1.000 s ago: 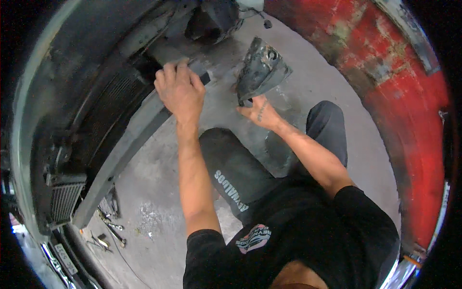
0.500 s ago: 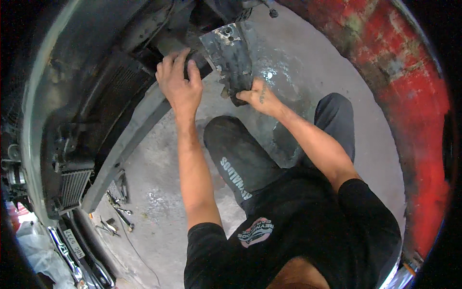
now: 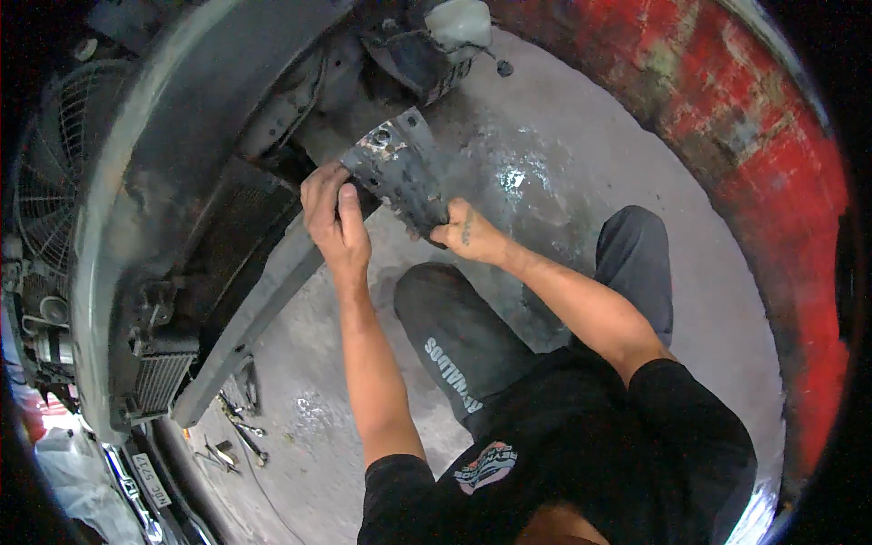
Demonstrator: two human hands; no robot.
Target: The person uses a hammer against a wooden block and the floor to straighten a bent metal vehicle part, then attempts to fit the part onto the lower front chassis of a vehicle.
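My right hand (image 3: 468, 234) grips the lower end of a dark, worn metal bracket (image 3: 400, 177). Bolt holes and scraped pale patches mark the bracket's upper end. My left hand (image 3: 338, 222) curls over the end of a long grey metal beam (image 3: 272, 295) along the vehicle's front. Its fingertips are right beside the bracket's left edge; whether they touch it I cannot tell. The bracket lies tilted across the beam's end, partly covering it.
A vehicle's open front (image 3: 136, 209) fills the left, with a fan (image 3: 68, 173) and a small finned cooler (image 3: 163, 386). Several hand tools (image 3: 238, 431) lie on the concrete floor (image 3: 309, 463). A worn red panel (image 3: 763, 182) curves along the right. A pale reservoir (image 3: 459, 24) hangs at the top.
The bracket has moved left and nearer to me, up against the beam's end beside my left hand. My left fingers, straighter before, are now more curled. The view has shifted slightly.
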